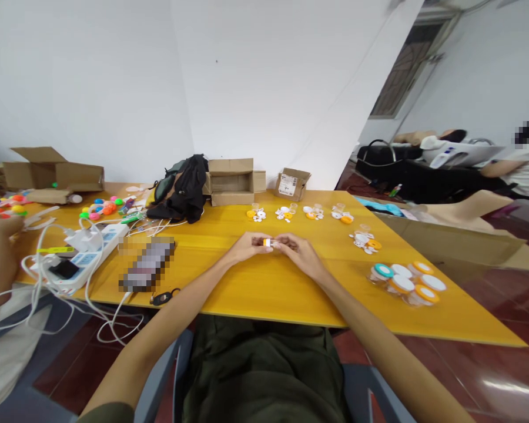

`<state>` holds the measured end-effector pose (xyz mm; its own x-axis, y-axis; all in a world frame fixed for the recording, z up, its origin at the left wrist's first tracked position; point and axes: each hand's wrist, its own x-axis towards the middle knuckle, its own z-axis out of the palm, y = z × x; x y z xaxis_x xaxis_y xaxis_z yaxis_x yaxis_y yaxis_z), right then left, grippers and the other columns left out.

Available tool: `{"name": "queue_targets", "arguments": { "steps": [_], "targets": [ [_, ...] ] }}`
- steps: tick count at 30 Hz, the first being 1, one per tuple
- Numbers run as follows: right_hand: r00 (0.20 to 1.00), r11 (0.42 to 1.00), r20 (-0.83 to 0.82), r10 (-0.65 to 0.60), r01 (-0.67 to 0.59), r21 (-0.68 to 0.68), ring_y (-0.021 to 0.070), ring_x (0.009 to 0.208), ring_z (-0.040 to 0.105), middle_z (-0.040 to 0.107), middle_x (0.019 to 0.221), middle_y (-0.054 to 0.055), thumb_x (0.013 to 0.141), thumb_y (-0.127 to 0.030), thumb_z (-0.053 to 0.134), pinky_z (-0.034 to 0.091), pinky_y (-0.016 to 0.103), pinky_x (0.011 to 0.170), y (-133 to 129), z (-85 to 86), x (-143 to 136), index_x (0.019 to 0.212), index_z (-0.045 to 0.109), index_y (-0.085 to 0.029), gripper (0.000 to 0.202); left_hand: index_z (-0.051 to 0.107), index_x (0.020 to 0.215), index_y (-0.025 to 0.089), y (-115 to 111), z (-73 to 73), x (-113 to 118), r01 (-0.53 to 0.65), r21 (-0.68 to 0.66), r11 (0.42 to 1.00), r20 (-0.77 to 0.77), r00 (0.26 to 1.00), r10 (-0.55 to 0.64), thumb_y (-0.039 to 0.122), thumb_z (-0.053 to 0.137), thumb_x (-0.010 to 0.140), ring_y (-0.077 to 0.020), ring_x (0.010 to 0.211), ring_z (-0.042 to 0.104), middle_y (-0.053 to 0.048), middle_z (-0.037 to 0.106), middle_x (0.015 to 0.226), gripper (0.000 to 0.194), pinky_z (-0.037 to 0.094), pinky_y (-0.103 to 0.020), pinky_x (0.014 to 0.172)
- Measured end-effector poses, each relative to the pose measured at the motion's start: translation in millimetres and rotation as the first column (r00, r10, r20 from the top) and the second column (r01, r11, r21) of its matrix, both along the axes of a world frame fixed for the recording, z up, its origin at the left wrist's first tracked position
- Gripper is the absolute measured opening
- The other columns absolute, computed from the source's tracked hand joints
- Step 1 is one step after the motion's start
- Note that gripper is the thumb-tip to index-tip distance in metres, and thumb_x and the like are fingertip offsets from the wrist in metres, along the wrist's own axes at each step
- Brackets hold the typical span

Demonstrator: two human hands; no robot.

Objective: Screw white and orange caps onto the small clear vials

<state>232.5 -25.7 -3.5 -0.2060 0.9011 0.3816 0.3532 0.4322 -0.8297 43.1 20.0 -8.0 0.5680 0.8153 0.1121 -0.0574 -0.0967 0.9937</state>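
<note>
Over the middle of the yellow table, my left hand (245, 248) closes on the orange-and-white lid end of a small clear jar (268, 242). From the other side my right hand (300, 254) has its fingers curled round the jar's clear end, so much of it is covered. Beyond my hands sit small piles of white discs with orange rings and clear cups, such as one pile (285, 214) straight ahead and another pile (365, 239) to the right. A group of lidded jars (408, 283), with orange, white and teal tops, stands by my right forearm.
At the left lie a white power strip (92, 255) with tangled cables, a phone (149, 264) and a key fob (162, 297). A black bag (180, 191) and open cardboard boxes (231, 182) line the wall. Another person's hand (0, 247) reaches in at far left.
</note>
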Motion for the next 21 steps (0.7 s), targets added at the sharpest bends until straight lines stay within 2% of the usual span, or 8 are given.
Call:
{"name": "queue_targets", "arguments": {
  "steps": [6,11,17,21],
  "targets": [
    [0.999,0.999,0.027,0.037,-0.038,0.025,0.0222,0.082,0.068,0.074,0.091,0.005,0.079,-0.047,0.065,0.055,0.037,0.079,-0.2,1.2,3.0,0.092,0.067,-0.023,0.028,0.075,0.089,0.014,-0.5,1.7,-1.7,0.018,-0.006,1.0,0.012,1.0,-0.018,0.036,0.088,0.055,-0.0201,0.089,0.069,-0.006,0.076,0.093,0.043,0.049,-0.033,0.091],
    [0.998,0.998,0.053,0.029,-0.032,0.053,0.0221,0.084,0.068,0.074,0.094,0.005,0.079,-0.044,0.066,0.056,0.038,0.082,0.7,0.9,4.7,0.092,0.069,-0.023,0.024,0.075,0.09,0.014,0.2,0.6,-1.5,0.022,0.008,1.0,-0.008,1.0,-0.022,0.037,0.088,0.057,-0.0211,0.09,0.069,-0.007,0.076,0.094,0.042,0.049,-0.033,0.09],
    [0.997,1.0,0.079,0.006,-0.005,-0.013,0.02,0.069,0.067,0.073,0.077,0.003,0.085,-0.049,0.057,0.055,0.033,0.069,1.1,-2.5,4.1,0.087,0.069,-0.022,0.029,0.074,0.095,0.014,3.1,-5.7,0.3,-0.024,0.026,0.999,-0.025,0.999,0.025,0.029,0.088,0.055,-0.0205,0.088,0.069,-0.007,0.076,0.093,0.045,0.051,-0.034,0.089],
    [0.991,0.999,0.136,-0.016,0.02,-0.029,0.0179,0.057,0.062,0.066,0.062,0.001,0.089,-0.052,0.049,0.051,0.03,0.061,1.0,-2.0,3.8,0.074,0.065,-0.021,0.037,0.074,0.094,0.014,2.4,-5.3,-0.1,-0.03,0.044,0.999,-0.04,0.999,0.031,0.025,0.087,0.056,-0.0209,0.089,0.069,-0.008,0.076,0.094,0.042,0.052,-0.034,0.089]
  ]
}}
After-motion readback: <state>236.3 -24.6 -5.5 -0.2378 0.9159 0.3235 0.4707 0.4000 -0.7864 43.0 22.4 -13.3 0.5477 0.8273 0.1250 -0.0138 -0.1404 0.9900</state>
